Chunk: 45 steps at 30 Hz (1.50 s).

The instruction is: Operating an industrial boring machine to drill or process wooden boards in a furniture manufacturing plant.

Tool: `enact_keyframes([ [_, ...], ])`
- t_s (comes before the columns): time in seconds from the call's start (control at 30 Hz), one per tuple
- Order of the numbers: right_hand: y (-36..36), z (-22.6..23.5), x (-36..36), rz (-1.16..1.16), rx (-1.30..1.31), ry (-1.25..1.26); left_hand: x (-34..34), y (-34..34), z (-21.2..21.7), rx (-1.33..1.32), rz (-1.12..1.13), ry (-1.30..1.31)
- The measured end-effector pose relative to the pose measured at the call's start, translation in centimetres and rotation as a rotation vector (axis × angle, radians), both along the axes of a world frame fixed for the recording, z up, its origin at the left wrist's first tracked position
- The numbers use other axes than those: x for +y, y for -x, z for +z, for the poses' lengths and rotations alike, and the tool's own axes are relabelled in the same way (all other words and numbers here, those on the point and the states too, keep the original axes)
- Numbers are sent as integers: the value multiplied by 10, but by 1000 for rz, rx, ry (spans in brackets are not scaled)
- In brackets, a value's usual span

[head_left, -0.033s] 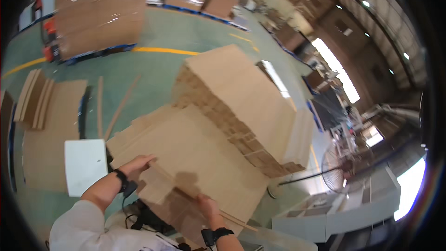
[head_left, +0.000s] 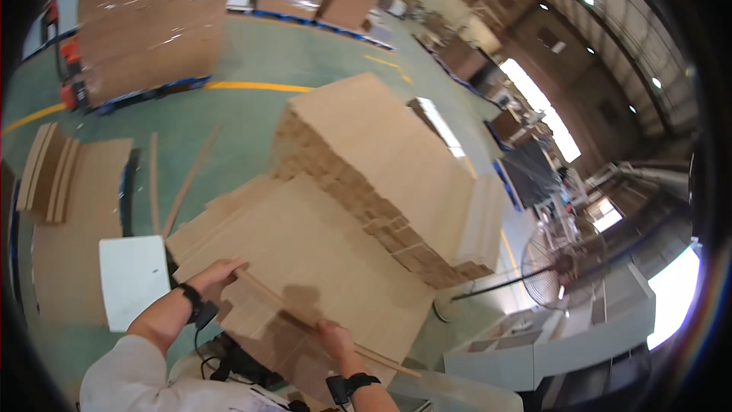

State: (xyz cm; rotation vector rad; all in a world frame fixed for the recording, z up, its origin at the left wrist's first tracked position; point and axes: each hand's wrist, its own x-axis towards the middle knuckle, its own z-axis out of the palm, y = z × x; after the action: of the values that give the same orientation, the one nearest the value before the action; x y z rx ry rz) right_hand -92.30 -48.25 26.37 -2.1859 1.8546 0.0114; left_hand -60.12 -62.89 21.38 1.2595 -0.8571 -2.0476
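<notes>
A long, narrow cardboard strip [head_left: 383,361] runs slantwise across the near side of a low stack of flat cardboard sheets [head_left: 328,236]. My left hand [head_left: 219,275] has its fingers closed at the strip's left end. Farther right along it, my right hand [head_left: 335,339] grips the strip, thumb on top. Below the strip, nearer to me, lie more brown cardboard pieces [head_left: 305,358], partly in shadow. Both wrists carry black bands with small dark devices. Finger undersides are hidden.
A taller cardboard stack [head_left: 381,145] rises just beyond the low one. A white board [head_left: 134,278] and cardboard sheets [head_left: 80,259] lie to the left; loose strips [head_left: 191,179] are on the green floor. A wrapped pallet load [head_left: 152,27] stands far left, a fan [head_left: 545,267] at right.
The whole scene has shifted slightly left in the picture as the view turned a little. Both hands keep the same hold on the strip.
</notes>
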Motion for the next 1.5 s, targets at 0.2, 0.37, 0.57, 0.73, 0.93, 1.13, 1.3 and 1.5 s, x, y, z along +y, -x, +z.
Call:
enact_keyframes([
  [0.2, -15, 8, -12, 18, 41, -49, -15, -11, -74, -166, -33, 95],
  [0.37, -18, 0, -22, 6, 19, -110, -16, -14, -74, -123, 29, 119],
  [0.57, -16, 14, -16, -2, -27, -91, -6, -4, -48, -107, 41, 167],
  [0.73, -16, 5, -14, -22, -22, -169, -11, -8, -53, -282, -22, 215],
  [0.93, -13, 6, -12, -64, -121, -106, -5, -12, -30, 21, -62, 13],
  [1.13, -8, 1, -12, -1, -176, -71, -4, -10, -41, 51, 56, -49],
  [1.3, -16, 6, -3, -48, -197, -22, 0, -14, -46, 10, 94, -40],
  [1.5, -13, 1, 17, -132, -297, -103, 3, -15, -46, 148, 36, -15],
])
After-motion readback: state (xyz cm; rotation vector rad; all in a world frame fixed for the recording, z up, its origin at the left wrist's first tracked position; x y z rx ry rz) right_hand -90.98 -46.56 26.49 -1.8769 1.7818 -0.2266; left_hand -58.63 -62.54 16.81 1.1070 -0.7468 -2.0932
